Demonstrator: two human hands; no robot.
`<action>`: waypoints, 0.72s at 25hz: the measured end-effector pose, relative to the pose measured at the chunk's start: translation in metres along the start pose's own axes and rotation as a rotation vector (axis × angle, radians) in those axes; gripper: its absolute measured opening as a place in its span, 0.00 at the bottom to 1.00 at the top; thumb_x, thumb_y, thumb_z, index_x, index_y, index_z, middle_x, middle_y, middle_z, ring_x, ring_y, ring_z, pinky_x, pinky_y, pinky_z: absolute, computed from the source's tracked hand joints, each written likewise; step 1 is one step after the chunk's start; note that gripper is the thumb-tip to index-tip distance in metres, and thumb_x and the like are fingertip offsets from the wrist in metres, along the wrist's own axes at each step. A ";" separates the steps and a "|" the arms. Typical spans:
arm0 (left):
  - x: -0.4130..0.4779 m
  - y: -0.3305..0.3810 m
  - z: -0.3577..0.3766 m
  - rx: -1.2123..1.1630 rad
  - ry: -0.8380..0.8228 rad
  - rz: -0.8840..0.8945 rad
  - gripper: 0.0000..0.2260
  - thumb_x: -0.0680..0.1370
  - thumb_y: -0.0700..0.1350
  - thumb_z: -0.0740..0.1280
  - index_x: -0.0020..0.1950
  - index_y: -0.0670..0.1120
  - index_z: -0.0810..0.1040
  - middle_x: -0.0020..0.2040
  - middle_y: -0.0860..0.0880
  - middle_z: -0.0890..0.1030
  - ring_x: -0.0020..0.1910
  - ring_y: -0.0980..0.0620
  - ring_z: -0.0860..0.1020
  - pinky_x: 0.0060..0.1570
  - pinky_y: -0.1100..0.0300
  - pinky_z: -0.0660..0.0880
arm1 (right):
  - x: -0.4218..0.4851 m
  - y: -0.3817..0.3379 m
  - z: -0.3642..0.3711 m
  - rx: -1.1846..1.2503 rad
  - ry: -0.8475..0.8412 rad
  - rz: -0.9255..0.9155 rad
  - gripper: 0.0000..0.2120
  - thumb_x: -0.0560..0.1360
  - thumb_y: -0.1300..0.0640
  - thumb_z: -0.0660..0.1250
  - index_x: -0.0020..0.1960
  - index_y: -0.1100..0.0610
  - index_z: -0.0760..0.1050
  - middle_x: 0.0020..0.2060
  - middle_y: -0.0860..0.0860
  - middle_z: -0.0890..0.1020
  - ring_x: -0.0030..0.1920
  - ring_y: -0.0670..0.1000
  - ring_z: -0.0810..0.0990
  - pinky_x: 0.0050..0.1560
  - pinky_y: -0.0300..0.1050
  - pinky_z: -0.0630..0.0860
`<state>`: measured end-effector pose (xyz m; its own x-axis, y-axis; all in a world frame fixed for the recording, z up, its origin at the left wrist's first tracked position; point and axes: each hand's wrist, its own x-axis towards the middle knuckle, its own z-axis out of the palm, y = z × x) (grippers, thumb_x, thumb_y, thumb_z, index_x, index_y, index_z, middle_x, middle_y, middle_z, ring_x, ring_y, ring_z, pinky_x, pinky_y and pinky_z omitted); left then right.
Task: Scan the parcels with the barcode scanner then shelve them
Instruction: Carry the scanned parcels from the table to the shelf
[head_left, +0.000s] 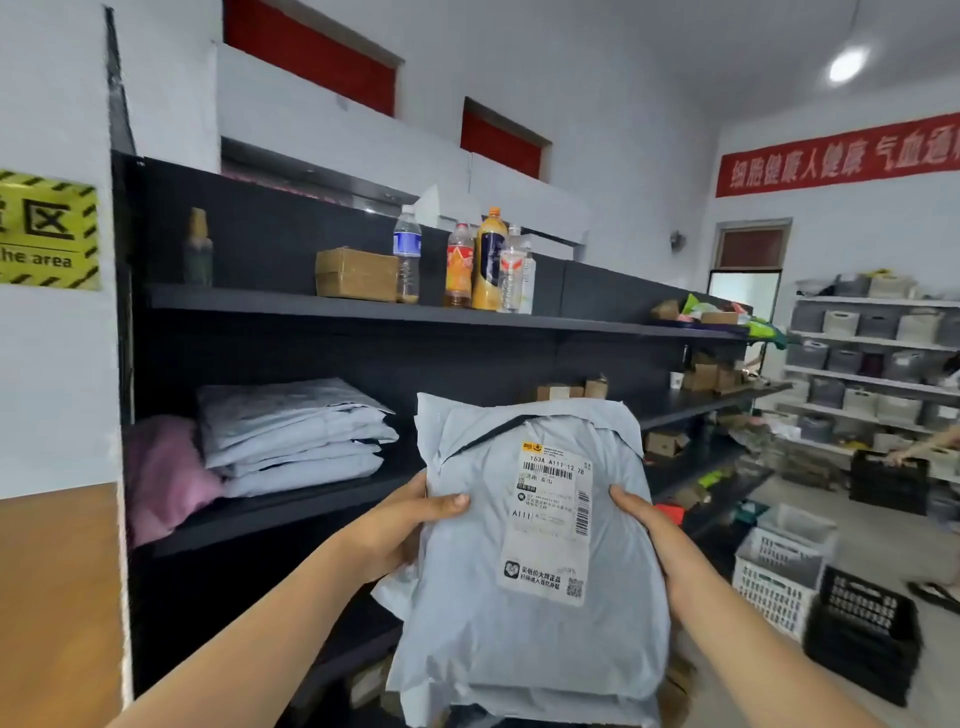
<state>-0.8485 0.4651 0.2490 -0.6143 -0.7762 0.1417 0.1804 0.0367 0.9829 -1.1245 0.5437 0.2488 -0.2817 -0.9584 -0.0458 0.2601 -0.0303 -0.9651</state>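
Now, parcel (519, 649) before middle shelf edge (291, 512)

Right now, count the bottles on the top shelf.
6. A green bottle stands alone at left; a water bottle, red-labelled bottle, orange bottle, clear bottle and white bottle cluster beside the cardboard box. Others may be hidden.

I have both bare forearms reaching forward and up from the bottom of the view. My left hand (405, 525) grips the left edge of the parcel (483, 639), thumb laid across its front; my right hand (657, 545) clasps the right edge, thumb in front, fingers hidden behind.
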 end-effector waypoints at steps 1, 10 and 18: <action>0.021 -0.006 -0.005 0.030 0.017 -0.012 0.41 0.57 0.51 0.81 0.67 0.51 0.69 0.62 0.47 0.79 0.61 0.46 0.78 0.64 0.46 0.72 | 0.032 0.001 -0.006 0.012 -0.033 0.009 0.21 0.64 0.51 0.74 0.54 0.59 0.81 0.44 0.60 0.86 0.50 0.61 0.82 0.56 0.55 0.76; 0.236 0.016 -0.038 0.124 0.695 -0.012 0.32 0.59 0.53 0.77 0.60 0.48 0.71 0.55 0.46 0.80 0.52 0.47 0.80 0.52 0.52 0.78 | 0.323 -0.054 0.005 -0.058 -0.274 0.046 0.33 0.55 0.41 0.80 0.56 0.55 0.81 0.49 0.57 0.86 0.53 0.58 0.83 0.58 0.52 0.76; 0.336 0.032 -0.179 0.372 1.098 -0.066 0.21 0.74 0.46 0.69 0.62 0.37 0.71 0.54 0.40 0.79 0.41 0.50 0.78 0.36 0.62 0.74 | 0.505 -0.027 0.125 -0.007 -0.489 0.114 0.06 0.70 0.58 0.66 0.40 0.60 0.79 0.36 0.57 0.81 0.40 0.56 0.79 0.44 0.47 0.74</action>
<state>-0.9119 0.0925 0.3070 0.4155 -0.9051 0.0905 -0.1762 0.0175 0.9842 -1.1583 0.0250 0.2840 0.2145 -0.9764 -0.0268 0.2576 0.0830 -0.9627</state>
